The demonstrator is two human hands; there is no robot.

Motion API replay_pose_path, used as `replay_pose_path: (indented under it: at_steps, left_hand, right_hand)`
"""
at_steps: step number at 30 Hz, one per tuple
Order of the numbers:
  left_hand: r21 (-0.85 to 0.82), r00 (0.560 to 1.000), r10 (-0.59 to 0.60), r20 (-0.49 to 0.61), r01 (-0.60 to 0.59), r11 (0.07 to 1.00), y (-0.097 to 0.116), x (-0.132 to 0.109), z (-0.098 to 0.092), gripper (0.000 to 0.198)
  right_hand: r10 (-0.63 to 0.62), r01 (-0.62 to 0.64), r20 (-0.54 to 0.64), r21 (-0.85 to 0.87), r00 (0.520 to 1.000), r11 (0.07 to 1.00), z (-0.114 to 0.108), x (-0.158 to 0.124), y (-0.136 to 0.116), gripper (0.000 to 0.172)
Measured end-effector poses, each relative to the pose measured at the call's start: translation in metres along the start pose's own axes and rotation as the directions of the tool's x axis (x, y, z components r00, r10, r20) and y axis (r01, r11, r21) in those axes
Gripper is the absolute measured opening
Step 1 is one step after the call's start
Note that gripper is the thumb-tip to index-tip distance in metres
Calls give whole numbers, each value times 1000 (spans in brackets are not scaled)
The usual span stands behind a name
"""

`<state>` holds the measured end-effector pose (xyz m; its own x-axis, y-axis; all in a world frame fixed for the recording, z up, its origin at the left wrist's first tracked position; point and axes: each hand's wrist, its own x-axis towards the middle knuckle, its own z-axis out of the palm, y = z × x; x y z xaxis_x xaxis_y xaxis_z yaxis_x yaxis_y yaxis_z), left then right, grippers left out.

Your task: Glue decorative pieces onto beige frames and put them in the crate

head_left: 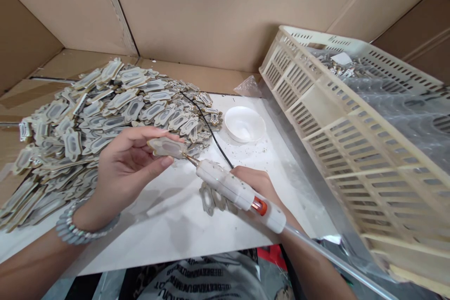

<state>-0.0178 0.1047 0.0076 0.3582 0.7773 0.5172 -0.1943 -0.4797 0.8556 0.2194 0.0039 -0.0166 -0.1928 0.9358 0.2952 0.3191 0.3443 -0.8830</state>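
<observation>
Between thumb and fingers, my left hand (131, 164) pinches a small ornate frame-shaped plate (168, 147), pale with a grey middle. My right hand (256, 180) is wrapped round a white hot glue gun (228, 185), partly hidden behind its body. The gun's metal nozzle meets the right end of the plate. A clear glue stick (337, 260) runs out of the gun's back. Under the gun, a few similar plates (208, 199) lie on the white board. Left of and behind my left hand spreads a large heap of such plates (116, 103).
A white bowl (245, 124) stands on the white board (168, 239). To the right is a tall cream plastic crate (326, 136) holding clear plastic packing and small metal-looking parts. Cardboard walls (211, 14) enclose the back. A black cord (211, 126) crosses the heap's edge.
</observation>
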Motion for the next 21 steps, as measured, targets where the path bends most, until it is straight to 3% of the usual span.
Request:
replay_pose_path:
  at_steps: [5, 8, 11, 16, 21]
  left_hand:
    - [-35, 1000, -8, -12, 7, 999, 2, 2, 2, 36]
    - [-30, 1000, -21, -1, 21, 999, 3, 3, 2, 36]
    - [-6, 998, 1, -65, -2, 1000, 1, 8, -2, 33]
    - [195, 973, 103, -208, -61, 979, -4, 38, -22, 33]
    - [500, 926, 212, -312, -29, 865, -9, 87, -48, 46]
  right_hand:
    - [54, -58, -56, -71, 997, 996, 0, 1, 4, 17]
    - [85, -99, -140, -98, 986, 990, 1, 1, 6, 21]
    - [148, -176, -258, -91, 955, 980, 0, 1, 1, 28]
    - [211, -242, -339, -52, 917, 969, -2, 3, -11, 34]
    - [193, -226, -364, -49, 911, 973, 0, 2, -4, 31]
